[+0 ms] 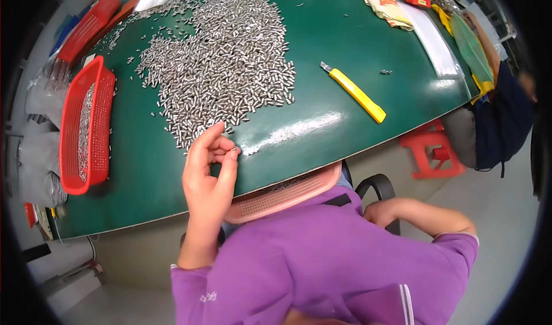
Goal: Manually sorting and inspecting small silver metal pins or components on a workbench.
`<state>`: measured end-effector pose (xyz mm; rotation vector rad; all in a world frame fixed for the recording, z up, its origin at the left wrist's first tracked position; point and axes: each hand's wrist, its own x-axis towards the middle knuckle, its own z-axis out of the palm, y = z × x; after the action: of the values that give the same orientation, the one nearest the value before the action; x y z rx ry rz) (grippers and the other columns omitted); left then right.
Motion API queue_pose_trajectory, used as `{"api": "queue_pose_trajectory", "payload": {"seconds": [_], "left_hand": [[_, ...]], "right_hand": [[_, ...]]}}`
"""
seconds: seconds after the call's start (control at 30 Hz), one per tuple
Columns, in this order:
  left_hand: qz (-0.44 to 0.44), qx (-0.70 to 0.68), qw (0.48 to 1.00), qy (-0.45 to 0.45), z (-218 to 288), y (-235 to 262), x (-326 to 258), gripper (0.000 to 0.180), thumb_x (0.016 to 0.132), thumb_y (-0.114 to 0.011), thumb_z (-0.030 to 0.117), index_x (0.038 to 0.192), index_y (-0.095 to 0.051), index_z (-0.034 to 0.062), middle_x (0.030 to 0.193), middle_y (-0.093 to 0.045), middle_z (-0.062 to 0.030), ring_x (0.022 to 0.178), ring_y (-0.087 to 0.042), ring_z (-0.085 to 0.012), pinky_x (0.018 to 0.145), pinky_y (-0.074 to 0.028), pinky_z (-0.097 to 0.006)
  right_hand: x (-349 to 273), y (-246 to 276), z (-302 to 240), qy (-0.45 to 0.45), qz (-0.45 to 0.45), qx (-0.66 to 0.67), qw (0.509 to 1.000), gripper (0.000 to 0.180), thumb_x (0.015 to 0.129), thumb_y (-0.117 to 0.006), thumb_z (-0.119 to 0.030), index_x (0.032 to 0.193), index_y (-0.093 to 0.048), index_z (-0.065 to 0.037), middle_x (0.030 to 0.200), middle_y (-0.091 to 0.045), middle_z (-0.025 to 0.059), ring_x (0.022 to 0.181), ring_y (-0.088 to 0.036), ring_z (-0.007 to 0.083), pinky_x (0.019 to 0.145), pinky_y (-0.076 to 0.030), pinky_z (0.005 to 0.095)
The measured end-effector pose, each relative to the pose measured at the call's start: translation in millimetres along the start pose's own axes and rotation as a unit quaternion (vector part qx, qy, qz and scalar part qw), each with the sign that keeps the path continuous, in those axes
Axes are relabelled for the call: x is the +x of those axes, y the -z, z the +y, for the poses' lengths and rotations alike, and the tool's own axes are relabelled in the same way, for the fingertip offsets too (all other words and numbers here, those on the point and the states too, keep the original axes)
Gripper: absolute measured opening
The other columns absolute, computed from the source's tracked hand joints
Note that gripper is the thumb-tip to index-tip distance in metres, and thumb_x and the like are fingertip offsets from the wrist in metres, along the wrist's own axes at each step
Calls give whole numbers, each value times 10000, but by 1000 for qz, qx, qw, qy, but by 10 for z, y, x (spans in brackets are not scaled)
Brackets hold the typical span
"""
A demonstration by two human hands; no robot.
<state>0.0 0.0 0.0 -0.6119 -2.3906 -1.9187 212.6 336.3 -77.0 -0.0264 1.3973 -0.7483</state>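
Observation:
Many small silvery metal cylinders [224, 60] lie in a broad heap on the green table. At the heap's near edge is my left hand [210, 167], its index finger reaching over the closest pieces. The thumb meets the curled fingertips; whatever is between them is too small to name. A few tiny metal bits [250, 152] lie just right of the thumb. My right hand [380, 213] is curled closed at my waist beside the chair's armrest, partly hidden. Under the table edge, on my lap, a pink perforated basket [276, 206] has dark small pieces inside.
A yellow utility knife [357, 95] lies right of the heap. A red basket [105, 118] with metal pieces stands at the left. Far right are a patterned cloth [384, 4], a white sheet [431, 43] and another person's arm [486, 43]. A red stool [432, 152] stands beyond the edge.

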Motion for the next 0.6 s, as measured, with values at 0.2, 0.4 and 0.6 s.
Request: {"api": "queue_pose_trajectory", "payload": {"seconds": [0.2,0.4,0.6], "left_hand": [[-1,-15,1000,1,63,47,-28,451,896,-591,-136,1336,-556,-41,1079,-603,-113,920,-677,-168,822,-569,-284],[0,23,1000,-21,96,28,-91,399,888,-578,-137,1275,-587,-41,1127,-575,-128,946,-708,-192,819,-582,-284],[4,181,981,-68,87,43,-41,376,837,-661,-115,1190,-641,15,1012,-632,-54,925,-638,-134,831,-526,-277]], "right_hand": [[-745,489,-983,46,236,-176,955,136,799,-770,-184,861,-758,-64,732,-709,106,677,-688,263,649,-532,397],[-747,639,-1948,411,531,-155,725,115,801,-805,-108,862,-716,-69,771,-684,45,680,-653,222,645,-513,351],[-345,886,-2206,391,637,-209,630,313,812,-761,-140,1082,-620,-68,1002,-632,107,947,-617,329,810,-506,430]]}}
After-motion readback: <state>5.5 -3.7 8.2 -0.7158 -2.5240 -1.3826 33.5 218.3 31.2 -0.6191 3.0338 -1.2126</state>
